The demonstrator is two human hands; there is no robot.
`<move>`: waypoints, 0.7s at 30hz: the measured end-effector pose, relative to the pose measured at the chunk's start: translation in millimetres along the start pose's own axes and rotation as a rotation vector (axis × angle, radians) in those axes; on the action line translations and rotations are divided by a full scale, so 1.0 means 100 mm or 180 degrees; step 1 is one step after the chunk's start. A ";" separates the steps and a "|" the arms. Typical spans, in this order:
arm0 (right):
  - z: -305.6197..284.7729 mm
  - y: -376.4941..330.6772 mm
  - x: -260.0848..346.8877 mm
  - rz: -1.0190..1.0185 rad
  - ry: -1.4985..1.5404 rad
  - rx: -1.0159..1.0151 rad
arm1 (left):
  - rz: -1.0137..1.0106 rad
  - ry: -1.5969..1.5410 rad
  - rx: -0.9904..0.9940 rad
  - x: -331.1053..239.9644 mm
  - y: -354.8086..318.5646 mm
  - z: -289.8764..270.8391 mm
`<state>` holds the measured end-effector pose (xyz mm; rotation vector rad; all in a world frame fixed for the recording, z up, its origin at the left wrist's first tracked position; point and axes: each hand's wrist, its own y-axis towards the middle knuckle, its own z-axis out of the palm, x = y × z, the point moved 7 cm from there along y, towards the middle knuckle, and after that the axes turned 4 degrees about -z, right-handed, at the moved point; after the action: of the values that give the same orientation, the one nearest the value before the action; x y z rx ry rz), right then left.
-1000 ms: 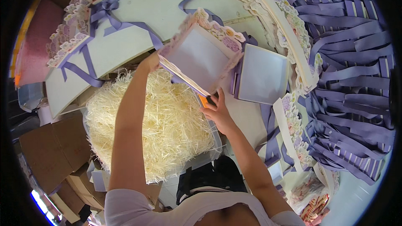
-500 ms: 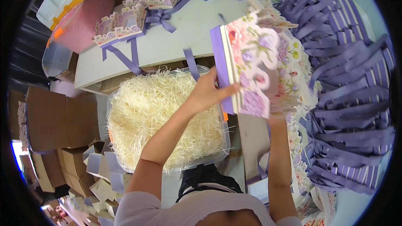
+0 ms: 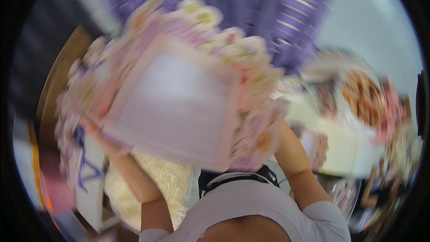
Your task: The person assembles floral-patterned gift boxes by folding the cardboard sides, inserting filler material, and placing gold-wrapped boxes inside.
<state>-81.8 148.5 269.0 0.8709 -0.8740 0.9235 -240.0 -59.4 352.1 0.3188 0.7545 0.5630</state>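
The box point(image 3: 174, 107) looks like matt, smooth cardboard with a floral paper trim, the filling point(image 3: 152, 188) at 7 o'clock like rough shredded paper, the ribbons point(image 3: 268, 13) at 12 o'clock like satiny cloth.

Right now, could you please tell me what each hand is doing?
Left hand: holding the floral-edged gift box at its lower left side.
Right hand: hidden behind the box; grip cannot be told.
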 end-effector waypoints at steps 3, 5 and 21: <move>-0.26 -0.70 0.11 -0.0370 -0.0315 -0.0439 | -0.0356 0.0283 -0.0760 0.47 -0.26 -0.17; -0.36 -1.09 0.03 -0.0404 -0.0209 -0.0720 | -0.0799 0.0562 -0.1238 0.76 -0.62 -0.25; -0.60 -6.45 1.28 -0.0447 -0.1057 -0.5302 | -0.4592 -0.1294 0.0507 5.35 -1.54 2.76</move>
<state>562.4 18.5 209.1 -0.4030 -1.4270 -0.2599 331.9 109.2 175.1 -0.0255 0.4623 -0.9049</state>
